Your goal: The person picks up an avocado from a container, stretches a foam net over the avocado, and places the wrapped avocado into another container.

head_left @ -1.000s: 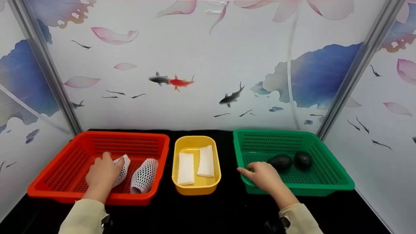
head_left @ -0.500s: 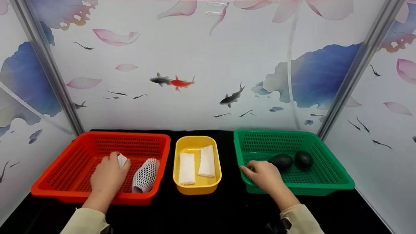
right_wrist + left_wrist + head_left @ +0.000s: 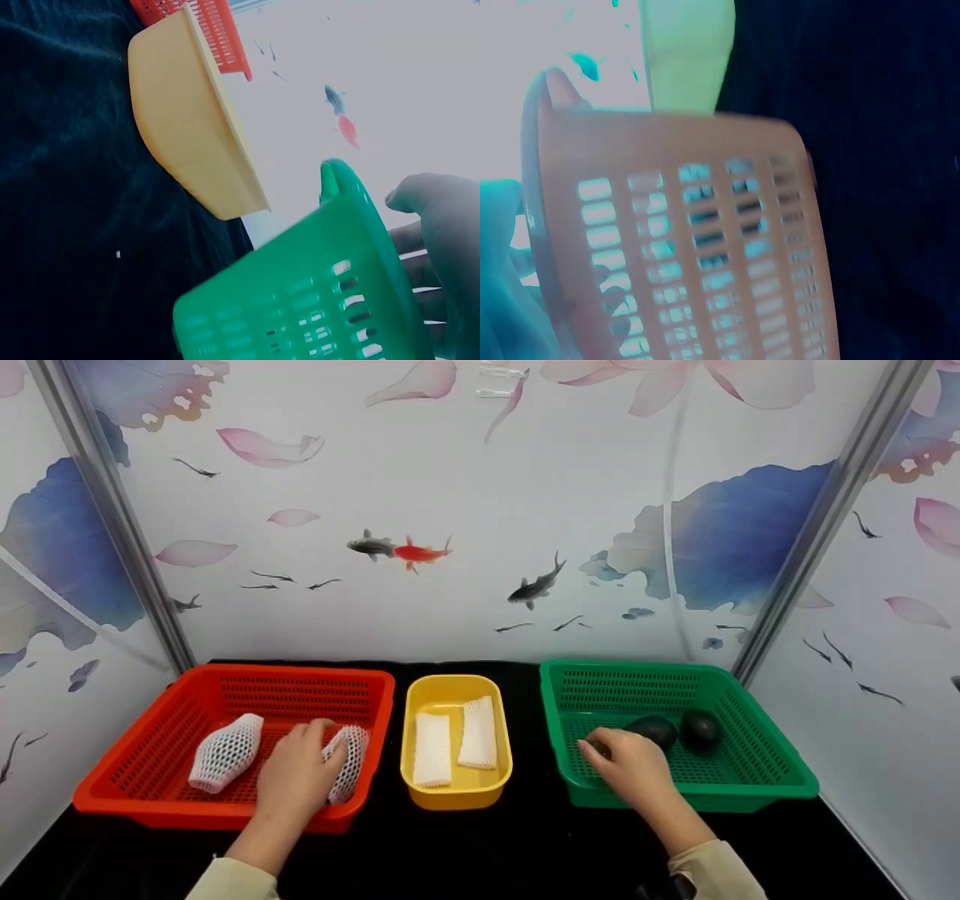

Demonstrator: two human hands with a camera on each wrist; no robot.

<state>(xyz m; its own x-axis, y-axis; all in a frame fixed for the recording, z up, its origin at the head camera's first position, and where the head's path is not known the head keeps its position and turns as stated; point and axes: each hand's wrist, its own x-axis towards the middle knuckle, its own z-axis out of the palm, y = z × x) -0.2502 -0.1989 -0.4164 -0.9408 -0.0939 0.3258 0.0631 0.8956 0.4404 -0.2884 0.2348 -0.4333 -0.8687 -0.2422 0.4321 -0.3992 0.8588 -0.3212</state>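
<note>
Fish-printed back wall [image 3: 465, 487] between metal posts [image 3: 117, 517]; black cloth [image 3: 450, 855] below.

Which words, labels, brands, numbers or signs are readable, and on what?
None can be read. The red basket, yellow tub, green basket and white mesh sleeves show no lettering. The back wall carries pictures, such as fish, but no writing. Any marking on its clear strip is too small to tell.

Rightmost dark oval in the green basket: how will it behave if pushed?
The dark oval will likely roll, being rounded, but the walled green basket should contain it. Its smooth-looking surface may feel slippery. It may also bump the neighbouring oval.
</note>
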